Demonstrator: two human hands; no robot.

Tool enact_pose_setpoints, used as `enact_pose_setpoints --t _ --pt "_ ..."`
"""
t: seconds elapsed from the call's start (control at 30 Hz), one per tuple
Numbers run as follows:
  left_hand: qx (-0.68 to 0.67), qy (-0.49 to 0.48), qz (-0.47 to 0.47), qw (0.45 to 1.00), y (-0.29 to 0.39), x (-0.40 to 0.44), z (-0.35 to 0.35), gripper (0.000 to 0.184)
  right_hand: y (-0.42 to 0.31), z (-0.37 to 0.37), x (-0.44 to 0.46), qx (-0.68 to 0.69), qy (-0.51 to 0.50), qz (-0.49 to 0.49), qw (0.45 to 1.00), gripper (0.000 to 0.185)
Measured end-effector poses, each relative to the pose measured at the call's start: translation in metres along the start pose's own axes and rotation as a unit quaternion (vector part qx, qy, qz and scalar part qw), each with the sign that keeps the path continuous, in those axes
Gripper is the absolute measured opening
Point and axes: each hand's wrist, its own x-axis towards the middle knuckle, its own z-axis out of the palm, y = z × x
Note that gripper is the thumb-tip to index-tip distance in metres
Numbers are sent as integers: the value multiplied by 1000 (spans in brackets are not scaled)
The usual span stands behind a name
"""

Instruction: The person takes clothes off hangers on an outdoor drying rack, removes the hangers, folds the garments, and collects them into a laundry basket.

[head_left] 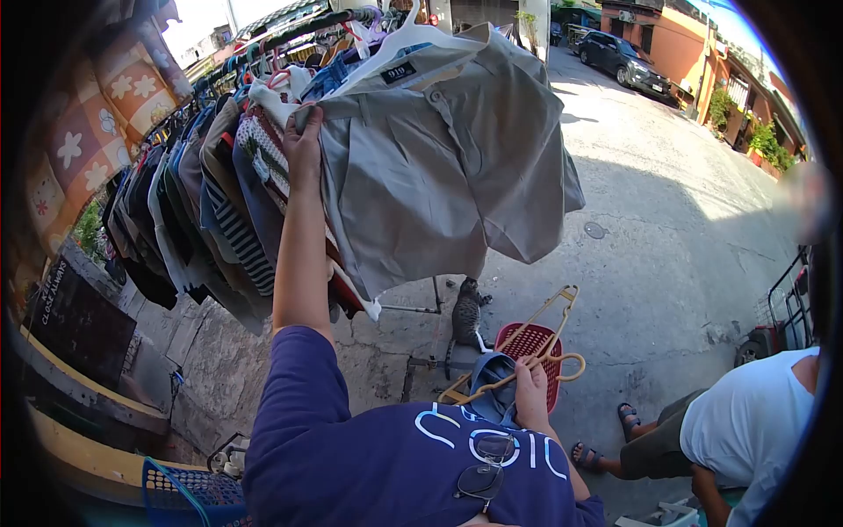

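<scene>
High on the left, my left hand (303,140) grips the waistband edge of a pair of grey shorts (404,176). The shorts hang against a white hanger (413,35), and a dark label shows inside the waist. Lower down, near my chest, my right hand (529,395) is closed around a tan hanger (551,347). A blue-grey garment (493,386) hangs bunched beside that hanger; whether my fingers also hold it I cannot tell. Behind them stands a red plastic basket (527,342), partly covered by the hanger.
A rack of hanging clothes (211,193) runs along the left. A tabby cat (467,316) lies on the concrete near the basket. A person in a white shirt (746,422) is at lower right. A blue crate (189,496) sits lower left; a parked car (623,61) stands far back.
</scene>
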Motion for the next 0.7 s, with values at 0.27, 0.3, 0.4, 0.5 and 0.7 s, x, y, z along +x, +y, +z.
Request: enact_pose_setpoints --t 0.27,0.3,0.4,0.5,0.7 --pt "-151 58 -74 984 -80 62 -22 42 -4 -8 -16 31 95 -23 995 4" --pt "-144 65 -91 983 -86 58 -28 43 -3 -9 -17 31 98 -31 994 4" --pt "-100 97 -132 981 -121 56 -55 53 -4 -8 -20 14 110 -39 993 4" --pt "-110 63 -151 980 -95 43 -43 65 -8 -3 -21 2 122 -9 992 5" --pt "1 -69 -320 945 -122 7 -88 77 8 -2 -12 -3 99 -48 994 5"
